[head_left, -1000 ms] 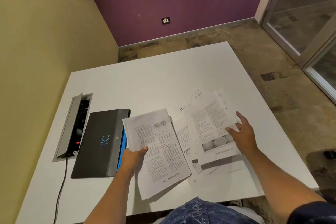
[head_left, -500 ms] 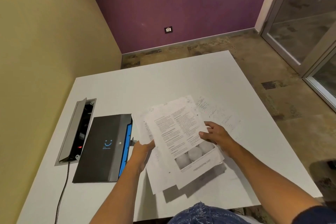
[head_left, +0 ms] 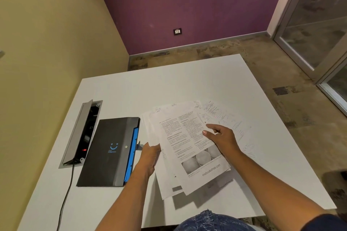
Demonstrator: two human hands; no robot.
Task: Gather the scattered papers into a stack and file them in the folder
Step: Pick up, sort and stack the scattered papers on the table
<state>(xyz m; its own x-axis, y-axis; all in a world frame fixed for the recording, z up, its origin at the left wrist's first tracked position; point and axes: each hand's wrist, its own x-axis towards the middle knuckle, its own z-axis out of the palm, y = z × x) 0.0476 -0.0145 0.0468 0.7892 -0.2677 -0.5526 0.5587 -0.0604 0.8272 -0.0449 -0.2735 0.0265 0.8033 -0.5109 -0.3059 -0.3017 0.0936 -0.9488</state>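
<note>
White printed sheets, several of them, are fanned in a loose bundle (head_left: 189, 148) between our two hands, lifted a little off the desk (head_left: 169, 84) to judge by the shadow under the near corners. Our left hand (head_left: 149, 157) grips the bundle's left edge, thumb on top and fingers beneath. Our right hand (head_left: 220, 137) pinches the top sheet at its right side, thumb over the print, fingers curled behind. Edges are not yet squared: at least three corners stick out at the near end.

Beyond and to the right of our right hand, one or more loose pages (head_left: 229, 120) lie flat on the desk, partly tucked under the bundle. We judge these not yet gathered.

Just left of our left hand lies the dark folder (head_left: 110, 148), closed, with blue tabs along its right edge; nothing has been filed.

Status, as we judge it: gathering mostly done. Remaining: pick up the last pages, square the stack, open the folder, insert.
</note>
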